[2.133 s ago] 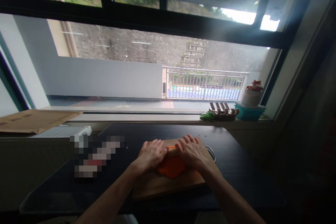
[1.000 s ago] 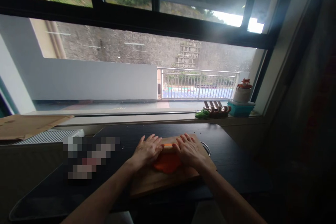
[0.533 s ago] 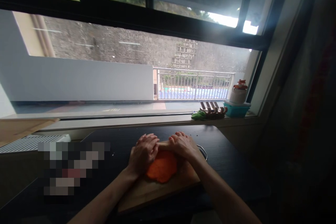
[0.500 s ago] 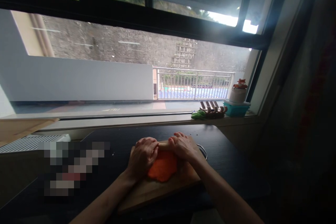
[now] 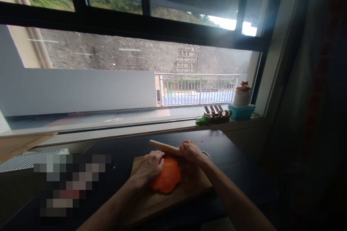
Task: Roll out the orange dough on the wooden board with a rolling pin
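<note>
A flat, roughly round sheet of orange dough (image 5: 168,178) lies on a wooden cutting board (image 5: 145,204). My right hand (image 5: 192,151) is closed around the right end of a pale wooden rolling pin (image 5: 164,146). The pin slants up to the left beyond the dough, its left end free. At the dough's upper left edge, my left hand (image 5: 151,164) has its fingers bent together against the sheet. Those fingertips are partly hidden, as is the dough under them.
The board rests on a dark table (image 5: 214,139) below a window. Along the sill stand a brown slatted rack (image 5: 218,112), a green item (image 5: 202,120) and a teal box (image 5: 241,112) with a bottle (image 5: 241,97) on top. Cardboard (image 5: 24,144) juts in at left, near a blurred-out patch.
My left hand has come off the rolling pin and moved onto the dough's edge. In my right hand the pin has swung, its left end now pointing up and away. The view has shifted slightly.
</note>
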`<state>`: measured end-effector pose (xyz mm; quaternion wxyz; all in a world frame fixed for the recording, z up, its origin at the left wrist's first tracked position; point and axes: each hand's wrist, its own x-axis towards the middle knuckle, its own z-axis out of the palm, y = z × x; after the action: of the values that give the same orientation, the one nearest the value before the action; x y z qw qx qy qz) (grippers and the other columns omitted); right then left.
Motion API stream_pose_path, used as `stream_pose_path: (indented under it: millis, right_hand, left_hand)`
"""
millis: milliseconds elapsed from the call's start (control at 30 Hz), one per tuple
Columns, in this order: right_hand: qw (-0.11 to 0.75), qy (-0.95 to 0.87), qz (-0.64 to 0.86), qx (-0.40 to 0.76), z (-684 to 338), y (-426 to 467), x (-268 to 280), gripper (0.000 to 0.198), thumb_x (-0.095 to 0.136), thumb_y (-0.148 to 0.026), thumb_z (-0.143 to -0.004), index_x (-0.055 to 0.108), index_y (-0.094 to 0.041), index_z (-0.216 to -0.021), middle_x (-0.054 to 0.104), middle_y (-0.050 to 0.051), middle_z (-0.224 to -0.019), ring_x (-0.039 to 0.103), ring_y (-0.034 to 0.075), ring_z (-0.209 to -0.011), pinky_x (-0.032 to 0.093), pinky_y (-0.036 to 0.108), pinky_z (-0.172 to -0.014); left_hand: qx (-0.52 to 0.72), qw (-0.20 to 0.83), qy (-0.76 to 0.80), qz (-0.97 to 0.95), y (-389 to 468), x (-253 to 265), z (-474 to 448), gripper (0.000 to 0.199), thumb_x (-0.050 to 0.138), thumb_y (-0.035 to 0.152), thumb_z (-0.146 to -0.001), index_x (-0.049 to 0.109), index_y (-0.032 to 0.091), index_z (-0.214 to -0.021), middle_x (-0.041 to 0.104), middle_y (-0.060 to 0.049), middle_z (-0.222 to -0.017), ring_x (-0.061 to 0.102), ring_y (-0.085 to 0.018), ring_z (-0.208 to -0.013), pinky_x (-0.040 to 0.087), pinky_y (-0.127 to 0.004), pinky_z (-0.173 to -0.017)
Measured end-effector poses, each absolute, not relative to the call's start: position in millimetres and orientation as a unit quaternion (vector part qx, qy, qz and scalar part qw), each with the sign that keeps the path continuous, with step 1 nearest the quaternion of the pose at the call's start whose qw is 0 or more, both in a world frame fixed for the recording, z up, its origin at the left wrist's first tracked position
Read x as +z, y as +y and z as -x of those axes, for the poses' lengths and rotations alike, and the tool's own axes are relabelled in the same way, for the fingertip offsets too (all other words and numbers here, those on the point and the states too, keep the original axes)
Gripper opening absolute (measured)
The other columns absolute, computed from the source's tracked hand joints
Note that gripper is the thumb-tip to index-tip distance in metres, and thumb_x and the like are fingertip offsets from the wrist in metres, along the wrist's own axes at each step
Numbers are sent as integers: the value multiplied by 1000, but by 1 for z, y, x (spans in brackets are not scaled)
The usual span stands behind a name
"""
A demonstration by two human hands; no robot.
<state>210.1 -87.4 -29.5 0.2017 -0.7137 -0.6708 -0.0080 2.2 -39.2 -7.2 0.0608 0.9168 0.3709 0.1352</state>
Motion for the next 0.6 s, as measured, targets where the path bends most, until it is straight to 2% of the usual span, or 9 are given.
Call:
stream_pose_path:
  millis: [67,167,267,367,467,600]
  right_hand:
    - [205,-680,704,-5,-212,-91,-32,38,34,-32,-99,70,-20,-96,68,7,-99,60,19,-95,39,32,-89]
    - [205,-703,681,-6,-212,-99,-33,27,48,-39,-95,68,-24,-105,65,5,-112,56,20,-106,37,31,-93]
    - [197,-702,684,-12,-213,-104,-31,22,58,-36,-89,67,-21,-103,63,5,-116,55,21,-109,36,31,-94]
    - [191,-680,708,-20,-214,-103,-28,19,55,-33,-90,66,-20,-99,64,6,-112,56,20,-107,37,31,-94]
    - [188,-657,730,-26,-215,-102,-28,23,52,-36,-93,64,-20,-103,63,6,-115,56,20,-107,38,31,-94]
    - [188,-642,742,-30,-212,-103,-29,24,50,-36,-94,63,-18,-105,63,7,-115,56,22,-107,38,31,-93]
  left_hand:
    - [109,70,368,-921,-37,-3,-8,33,40,22,-88,67,23,-107,70,-6,-112,63,-22,-104,41,-34,-94]
    - [78,90,371,-921,-30,5,-17,29,41,25,-86,68,22,-94,71,-8,-102,65,-25,-97,43,-36,-87]
    - [52,135,369,-918,-18,12,-28,23,46,29,-80,65,18,-78,70,-9,-85,65,-25,-80,44,-34,-73]
    - [32,203,356,-912,-6,18,-35,22,50,37,-75,60,19,-67,63,-3,-67,59,-21,-63,40,-29,-57]
    - [25,265,338,-903,3,26,-36,29,54,47,-70,56,20,-63,57,0,-61,54,-18,-59,35,-27,-52]
    - [8,350,303,-887,2,34,-32,36,65,53,-60,64,19,-70,60,1,-66,54,-17,-64,38,-26,-55]
